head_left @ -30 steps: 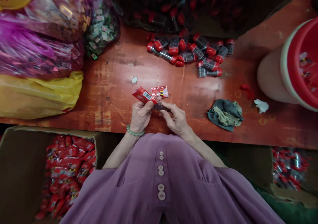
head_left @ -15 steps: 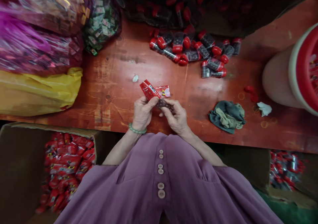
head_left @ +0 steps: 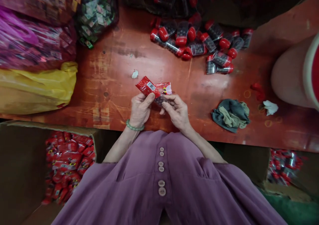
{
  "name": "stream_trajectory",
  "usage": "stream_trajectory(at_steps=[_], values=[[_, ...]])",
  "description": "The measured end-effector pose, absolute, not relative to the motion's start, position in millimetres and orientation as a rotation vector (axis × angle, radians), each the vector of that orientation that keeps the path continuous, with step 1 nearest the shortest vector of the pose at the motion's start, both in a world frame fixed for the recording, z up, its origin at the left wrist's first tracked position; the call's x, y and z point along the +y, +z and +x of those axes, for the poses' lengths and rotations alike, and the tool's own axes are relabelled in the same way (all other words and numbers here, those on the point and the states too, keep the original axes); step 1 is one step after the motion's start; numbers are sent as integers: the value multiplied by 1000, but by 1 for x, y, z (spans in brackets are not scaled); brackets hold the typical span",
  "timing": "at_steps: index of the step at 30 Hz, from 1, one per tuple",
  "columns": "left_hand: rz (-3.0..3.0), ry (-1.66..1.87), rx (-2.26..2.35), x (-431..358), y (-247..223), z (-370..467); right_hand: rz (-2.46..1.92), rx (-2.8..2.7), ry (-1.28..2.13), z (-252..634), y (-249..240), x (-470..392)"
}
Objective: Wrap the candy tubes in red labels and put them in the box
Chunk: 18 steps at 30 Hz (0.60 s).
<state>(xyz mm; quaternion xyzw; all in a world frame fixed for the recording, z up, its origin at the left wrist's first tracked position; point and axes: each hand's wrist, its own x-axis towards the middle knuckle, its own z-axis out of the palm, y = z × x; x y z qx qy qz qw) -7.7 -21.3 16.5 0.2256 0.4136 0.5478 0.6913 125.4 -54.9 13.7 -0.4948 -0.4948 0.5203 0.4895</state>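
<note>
My left hand, with a green bead bracelet at its wrist, pinches a red packet that shows a barcode label. At the packet's lower right is a clear tube with dark contents, and my right hand closes its fingers on that end. Whether the tube is inside the packet is hard to tell. Behind the fingers a second red packet with a yellow and white print shows, partly hidden. Both hands are just above the red table, near its front edge.
Red-capped tubes lie beyond the hands. Bags fill the left side. A crumpled cloth, a white scrap and a large bucket are to the right. Below the edge, a left carton holds red packets; another holds red-capped tubes.
The held packet has turned flatter, and its barcode now faces up more plainly. My left hand has shifted slightly left. The camera view has shifted a little.
</note>
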Motion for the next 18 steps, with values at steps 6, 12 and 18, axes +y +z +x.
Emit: stream_trajectory(at_steps=[6,12,18], values=[[492,1206,862,-18,18,-8,-1239,-1474,847,125,8,-54],[514,1227,893,-15,16,-10,-1174,-1536,794,125,8,-53],[575,1249,1014,-23,17,-8,-1183,-1264,1249,124,16,-53]])
